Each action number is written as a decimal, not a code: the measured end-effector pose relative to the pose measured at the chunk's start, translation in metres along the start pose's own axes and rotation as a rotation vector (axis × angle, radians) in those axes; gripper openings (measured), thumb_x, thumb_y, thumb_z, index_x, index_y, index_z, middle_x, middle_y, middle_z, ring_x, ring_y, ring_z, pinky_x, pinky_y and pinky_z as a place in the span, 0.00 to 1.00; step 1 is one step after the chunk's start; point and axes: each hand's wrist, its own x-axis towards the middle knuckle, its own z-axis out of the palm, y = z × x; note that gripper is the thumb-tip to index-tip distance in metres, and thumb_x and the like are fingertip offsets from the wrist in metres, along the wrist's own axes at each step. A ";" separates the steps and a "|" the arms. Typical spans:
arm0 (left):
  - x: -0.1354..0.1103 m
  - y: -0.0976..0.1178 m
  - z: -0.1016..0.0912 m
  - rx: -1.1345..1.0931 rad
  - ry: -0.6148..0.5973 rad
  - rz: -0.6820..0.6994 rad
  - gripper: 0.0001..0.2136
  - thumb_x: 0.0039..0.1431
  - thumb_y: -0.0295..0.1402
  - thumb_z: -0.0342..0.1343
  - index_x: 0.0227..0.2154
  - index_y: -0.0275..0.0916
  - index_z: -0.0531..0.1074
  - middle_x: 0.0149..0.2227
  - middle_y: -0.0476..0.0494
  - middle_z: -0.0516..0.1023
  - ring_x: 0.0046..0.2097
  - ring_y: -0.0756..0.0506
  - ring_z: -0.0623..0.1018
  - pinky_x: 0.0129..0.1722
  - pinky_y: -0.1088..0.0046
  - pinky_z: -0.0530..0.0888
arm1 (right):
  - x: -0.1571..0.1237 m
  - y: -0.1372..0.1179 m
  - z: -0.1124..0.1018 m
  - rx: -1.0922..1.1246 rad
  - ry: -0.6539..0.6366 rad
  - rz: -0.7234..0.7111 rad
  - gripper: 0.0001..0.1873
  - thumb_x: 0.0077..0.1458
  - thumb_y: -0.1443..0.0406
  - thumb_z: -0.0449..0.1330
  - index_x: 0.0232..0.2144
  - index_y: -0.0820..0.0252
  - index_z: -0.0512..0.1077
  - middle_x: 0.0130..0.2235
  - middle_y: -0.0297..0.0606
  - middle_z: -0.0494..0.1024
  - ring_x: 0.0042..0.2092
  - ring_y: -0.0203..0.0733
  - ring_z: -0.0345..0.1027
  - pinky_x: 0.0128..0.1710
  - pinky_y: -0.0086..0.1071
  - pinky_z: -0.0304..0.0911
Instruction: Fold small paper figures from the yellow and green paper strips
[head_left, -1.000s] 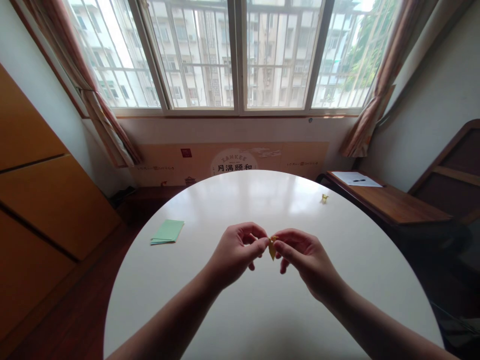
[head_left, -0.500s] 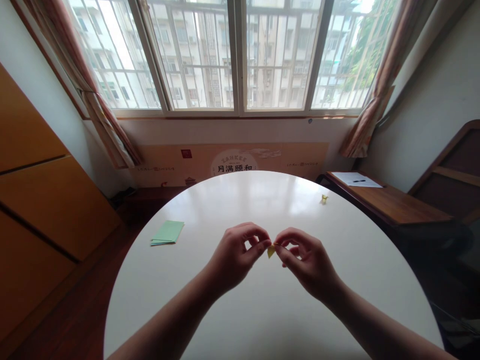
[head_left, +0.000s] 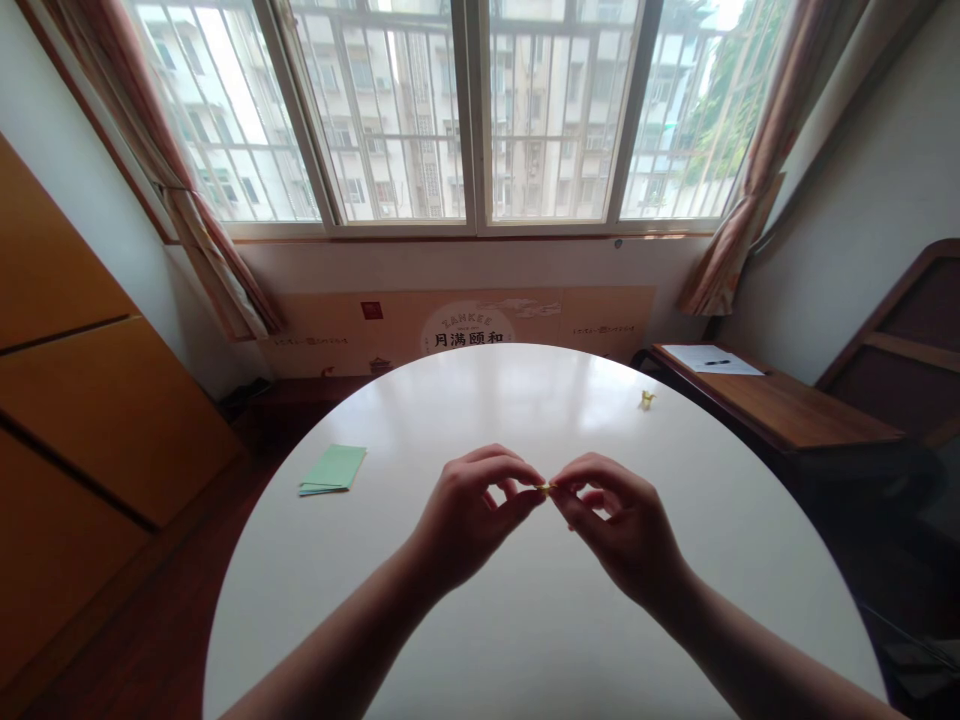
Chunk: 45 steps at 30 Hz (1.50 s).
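Note:
Above the middle of the round white table (head_left: 525, 620), my left hand (head_left: 469, 515) and my right hand (head_left: 619, 520) meet fingertip to fingertip. Both pinch a tiny folded yellow paper piece (head_left: 547, 489), of which only a sliver shows between thumbs and forefingers. The other fingers of each hand are curled. A second small yellow folded paper figure (head_left: 647, 399) stands on the table at the far right, well beyond my right hand.
A small stack of green paper sheets (head_left: 333, 468) lies on the table's left side. To the right stands a brown wooden desk (head_left: 787, 405) with a white sheet and pen (head_left: 712, 360). A barred window and curtains fill the far wall; orange cabinets line the left.
The yellow piece hung lower and showed more a second ago; now it is nearly hidden between my fingertips. Both hands have closed in tighter and shifted slightly.

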 end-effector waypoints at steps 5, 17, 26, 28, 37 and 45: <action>0.000 0.001 0.000 -0.043 0.029 -0.016 0.04 0.57 0.28 0.62 0.28 0.36 0.80 0.30 0.43 0.78 0.28 0.51 0.76 0.23 0.79 0.71 | -0.001 -0.004 -0.001 -0.013 0.021 -0.014 0.03 0.57 0.68 0.63 0.31 0.55 0.75 0.32 0.36 0.76 0.33 0.41 0.70 0.26 0.30 0.66; 0.000 0.000 0.001 -0.120 0.012 -0.106 0.04 0.57 0.31 0.63 0.33 0.37 0.79 0.32 0.44 0.78 0.31 0.49 0.77 0.25 0.77 0.74 | -0.001 -0.008 -0.001 0.012 -0.025 -0.019 0.03 0.57 0.68 0.61 0.31 0.56 0.74 0.30 0.36 0.75 0.31 0.40 0.70 0.26 0.32 0.68; 0.001 -0.004 0.007 -0.340 -0.188 -0.448 0.15 0.54 0.43 0.65 0.30 0.32 0.75 0.26 0.44 0.75 0.29 0.48 0.75 0.19 0.79 0.72 | 0.000 -0.006 -0.003 -0.120 0.036 -0.174 0.05 0.58 0.70 0.62 0.32 0.55 0.76 0.29 0.36 0.77 0.30 0.40 0.72 0.26 0.33 0.68; 0.001 -0.003 0.007 -0.360 -0.189 -0.466 0.16 0.53 0.44 0.65 0.29 0.32 0.76 0.24 0.45 0.75 0.27 0.48 0.75 0.17 0.80 0.71 | 0.000 -0.007 -0.004 -0.145 0.027 -0.214 0.05 0.58 0.70 0.62 0.32 0.55 0.76 0.29 0.36 0.77 0.29 0.40 0.71 0.27 0.33 0.68; 0.002 -0.005 0.002 -0.329 -0.186 -0.400 0.15 0.58 0.43 0.61 0.30 0.33 0.77 0.28 0.43 0.77 0.28 0.49 0.75 0.18 0.81 0.70 | 0.007 0.003 -0.007 0.314 -0.051 0.361 0.21 0.60 0.49 0.59 0.40 0.59 0.78 0.34 0.42 0.75 0.34 0.43 0.68 0.21 0.29 0.67; 0.002 -0.006 0.003 -0.286 -0.248 -0.397 0.13 0.58 0.40 0.60 0.28 0.34 0.75 0.23 0.48 0.72 0.24 0.51 0.72 0.17 0.82 0.68 | 0.011 0.002 -0.006 0.517 -0.163 0.603 0.15 0.50 0.55 0.70 0.33 0.61 0.79 0.30 0.38 0.73 0.34 0.39 0.63 0.20 0.23 0.60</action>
